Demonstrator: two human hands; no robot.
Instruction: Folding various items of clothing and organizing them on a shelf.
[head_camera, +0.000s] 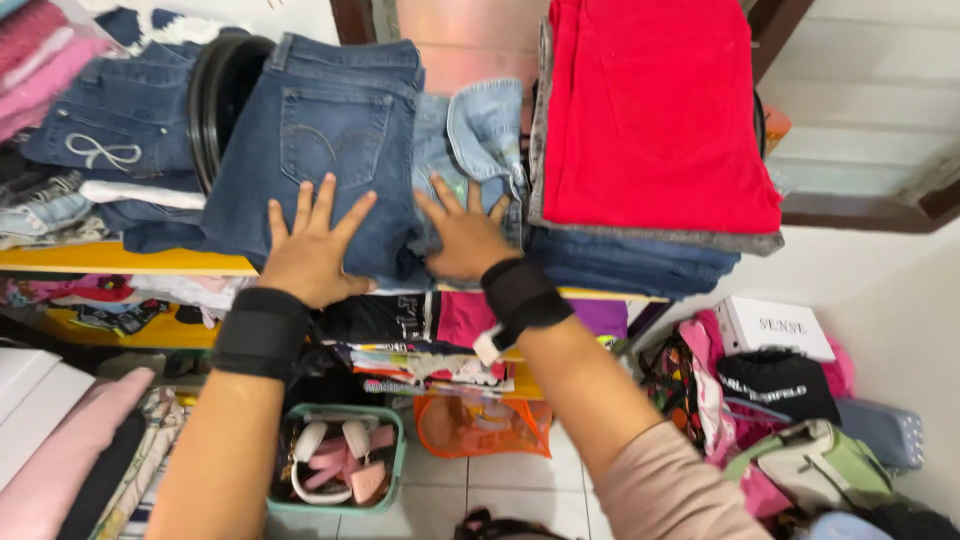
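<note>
A folded pair of dark blue denim jeans (325, 140) is seen lying on the yellow shelf (120, 262), its long axis running away from the camera, with the waistband at the far end and the back pockets facing up; the near folded edge overhangs the shelf front. The left hand (312, 250) is laid flat on the near end of these jeans, fingers spread wide, nothing being gripped. The right hand (466, 238) is pressed flat, fingers splayed, on a light blue washed denim garment (480, 140) lying just beside the jeans on their right; its grip is likewise open. A black wrist strap (262, 332) is worn on each forearm. A folded red cloth garment (655, 110) is stacked on further jeans at the right. Below the shelf, a green basket (395, 470) stands on the tiled floor.
</note>
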